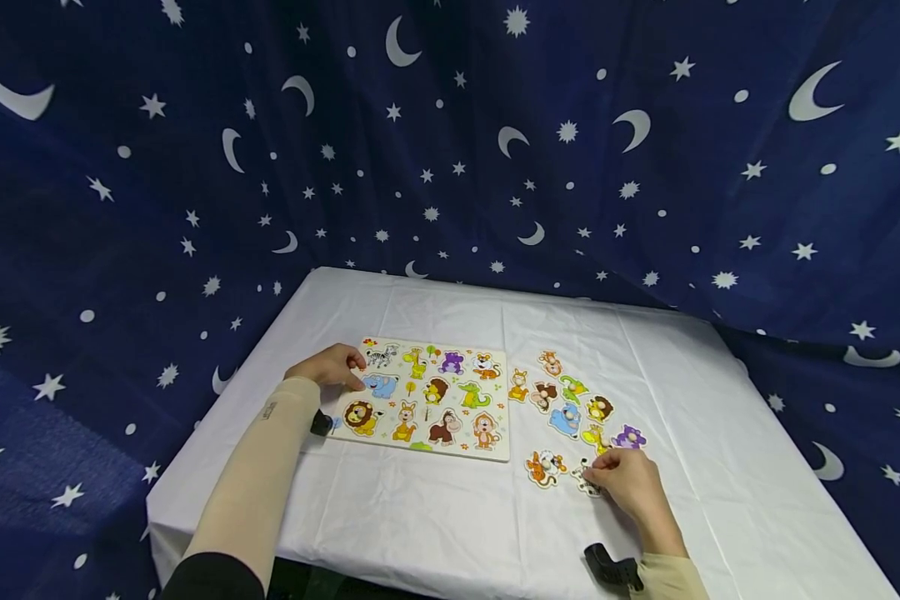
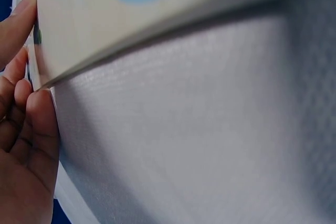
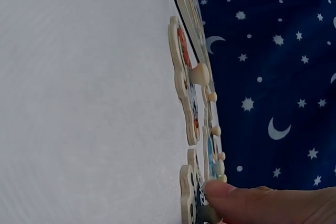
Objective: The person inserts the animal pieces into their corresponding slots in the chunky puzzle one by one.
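Note:
A wooden animal puzzle board (image 1: 450, 450) lies flat on the table. My left hand (image 1: 328, 367) holds its left edge; in the left wrist view the thumb (image 2: 18, 27) lies over the board's edge and curled fingers rest against its side. At the front right, my right hand (image 1: 633, 483) pinches the zebra puzzle piece (image 1: 581, 479) near its knob, its thumb (image 3: 252, 203) showing in the right wrist view. Just left of the zebra lies the tiger piece (image 1: 545, 469), whose wooden knob (image 3: 199, 74) points up. The fingers behind the right thumb are mostly hidden.
Several loose knobbed pieces lie right of the board, among them an elephant (image 1: 565, 420), a hedgehog (image 1: 599, 407), a purple hippo-like piece (image 1: 630, 437) and a crocodile (image 1: 572, 389). A white cloth (image 1: 420, 517) covers the table. A starry blue curtain (image 1: 450, 150) hangs behind.

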{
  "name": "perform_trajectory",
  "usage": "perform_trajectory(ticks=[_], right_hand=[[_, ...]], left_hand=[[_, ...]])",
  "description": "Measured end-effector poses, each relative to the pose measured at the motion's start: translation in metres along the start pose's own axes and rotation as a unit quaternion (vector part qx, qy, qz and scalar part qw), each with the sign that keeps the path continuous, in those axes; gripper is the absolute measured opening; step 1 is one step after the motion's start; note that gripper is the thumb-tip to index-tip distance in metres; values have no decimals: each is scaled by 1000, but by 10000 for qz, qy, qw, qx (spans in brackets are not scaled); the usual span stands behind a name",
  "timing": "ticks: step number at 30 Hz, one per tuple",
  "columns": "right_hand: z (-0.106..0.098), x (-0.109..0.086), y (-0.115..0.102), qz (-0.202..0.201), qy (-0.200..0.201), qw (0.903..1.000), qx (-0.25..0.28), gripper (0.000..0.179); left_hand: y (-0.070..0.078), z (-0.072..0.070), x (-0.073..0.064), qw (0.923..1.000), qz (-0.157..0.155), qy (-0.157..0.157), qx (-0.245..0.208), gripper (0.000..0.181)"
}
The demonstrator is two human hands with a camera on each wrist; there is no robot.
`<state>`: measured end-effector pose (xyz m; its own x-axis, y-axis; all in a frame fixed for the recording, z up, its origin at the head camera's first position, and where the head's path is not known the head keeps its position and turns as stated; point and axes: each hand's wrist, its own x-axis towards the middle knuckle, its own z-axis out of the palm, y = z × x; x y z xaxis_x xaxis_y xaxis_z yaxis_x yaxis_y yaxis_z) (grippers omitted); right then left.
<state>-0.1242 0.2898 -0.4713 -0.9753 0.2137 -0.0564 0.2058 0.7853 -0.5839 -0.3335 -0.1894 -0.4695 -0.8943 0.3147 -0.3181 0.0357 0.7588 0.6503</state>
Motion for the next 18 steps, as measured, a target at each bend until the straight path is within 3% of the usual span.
perform_trajectory(ticks=[18], right_hand=[[2,-5,-1,-177,110,9998,-16,14]], left_hand=[[1,1,0,10000,-98,-13,6,36]])
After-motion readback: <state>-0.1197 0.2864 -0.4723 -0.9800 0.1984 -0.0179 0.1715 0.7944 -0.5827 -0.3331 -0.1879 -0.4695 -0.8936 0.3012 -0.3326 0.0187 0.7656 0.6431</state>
